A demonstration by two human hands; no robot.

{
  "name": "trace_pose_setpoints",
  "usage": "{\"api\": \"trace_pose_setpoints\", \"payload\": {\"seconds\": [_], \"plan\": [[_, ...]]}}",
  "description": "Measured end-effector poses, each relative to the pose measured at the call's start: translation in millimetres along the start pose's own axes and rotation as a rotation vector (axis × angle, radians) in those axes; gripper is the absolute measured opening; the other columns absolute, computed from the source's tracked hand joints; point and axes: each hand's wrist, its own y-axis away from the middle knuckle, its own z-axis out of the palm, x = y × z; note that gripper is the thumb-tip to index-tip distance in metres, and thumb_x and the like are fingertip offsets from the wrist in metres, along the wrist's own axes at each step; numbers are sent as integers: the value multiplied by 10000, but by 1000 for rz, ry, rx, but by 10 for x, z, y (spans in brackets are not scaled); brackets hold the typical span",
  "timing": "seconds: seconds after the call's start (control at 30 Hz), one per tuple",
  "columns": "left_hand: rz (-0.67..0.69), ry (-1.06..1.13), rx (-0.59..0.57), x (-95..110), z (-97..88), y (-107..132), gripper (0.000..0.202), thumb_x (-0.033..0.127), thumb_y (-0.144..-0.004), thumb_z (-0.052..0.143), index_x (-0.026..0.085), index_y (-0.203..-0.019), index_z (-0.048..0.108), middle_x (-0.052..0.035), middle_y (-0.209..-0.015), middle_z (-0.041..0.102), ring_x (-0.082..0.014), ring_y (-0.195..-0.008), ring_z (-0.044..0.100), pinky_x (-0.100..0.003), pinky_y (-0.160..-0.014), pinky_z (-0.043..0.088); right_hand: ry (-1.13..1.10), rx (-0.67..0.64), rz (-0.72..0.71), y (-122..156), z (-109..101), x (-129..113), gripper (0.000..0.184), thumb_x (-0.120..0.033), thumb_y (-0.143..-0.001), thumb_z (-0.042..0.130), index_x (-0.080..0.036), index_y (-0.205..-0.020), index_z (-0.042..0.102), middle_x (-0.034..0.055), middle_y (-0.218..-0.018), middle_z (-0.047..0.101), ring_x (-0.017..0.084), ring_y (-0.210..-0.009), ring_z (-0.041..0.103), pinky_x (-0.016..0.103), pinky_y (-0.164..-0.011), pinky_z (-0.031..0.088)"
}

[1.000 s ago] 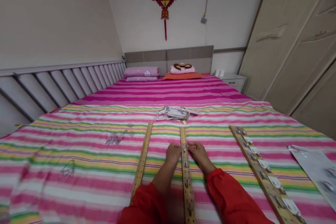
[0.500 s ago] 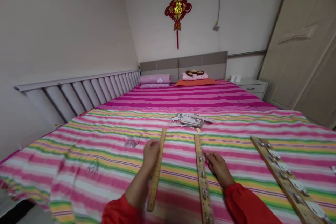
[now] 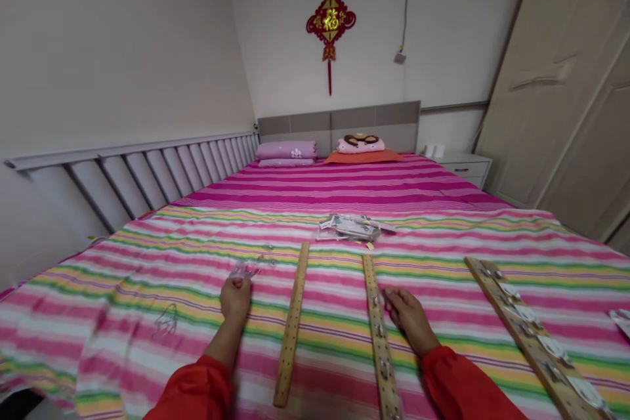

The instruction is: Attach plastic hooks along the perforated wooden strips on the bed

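Note:
My left hand is at the edge of a small clear plastic bag, fingers drawn together; anything between them is too small to make out. Small shiny metal pieces lie just beyond it. To its right rests a bare wooden strip with rows of holes. My right hand is beside the upper part of a second wooden strip, which carries several metal fittings. Its thumb and fingers are pinched together, and what they hold cannot be seen.
A wider wooden board with metal fittings and white pieces lies at the right. Clear packets sit farther up the striped bedspread. A thin wire-like loop is at the left. A radiator lines the left wall.
My left hand has moved left, from beside the bare wooden strip to the small plastic bag. My right hand stays by the middle strip. The camera view has shifted slightly.

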Motion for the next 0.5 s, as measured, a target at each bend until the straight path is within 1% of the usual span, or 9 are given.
{"api": "trace_pose_setpoints", "payload": {"seconds": [0.13,0.23,0.3,0.4,0.5], "plan": [[-11,72,38,-100,-60,-27,116,298,-620,596,197,-617,539,-9,-572,568,-204,-599,545,-341,-643,426,4,-2,4,4,3,-3,448,-606,-581,697,-209,-577,489,-107,-338,341,48,-286,231,199,-311,127],[-3,163,41,-142,-150,35,187,351,-635,582,169,-677,581,-21,-618,612,-188,-611,570,-320,-627,450,8,-4,3,11,13,-13,453,-608,-582,688,-205,-571,481,-110,-332,330,43,-295,226,190,-325,118],[20,254,13,-143,-229,106,277,417,-603,625,151,-679,615,-25,-613,625,-183,-609,575,-309,-609,454,15,-5,1,19,24,-22,448,-605,-583,683,-204,-571,484,-109,-331,329,42,-301,226,187,-330,117],[47,412,-29,-131,-358,234,390,492,-516,711,135,-662,653,-17,-594,622,-169,-597,560,-286,-575,441,34,-5,-5,36,41,-39,435,-597,-590,667,-205,-559,481,-110,-333,325,42,-301,222,188,-332,119],[29,501,-104,-143,-462,371,442,508,-517,738,128,-735,679,-14,-625,636,-154,-592,561,-263,-548,435,63,-11,-11,50,42,-61,415,-578,-592,649,-209,-531,470,-104,-333,330,45,-294,230,192,-332,123]]}}
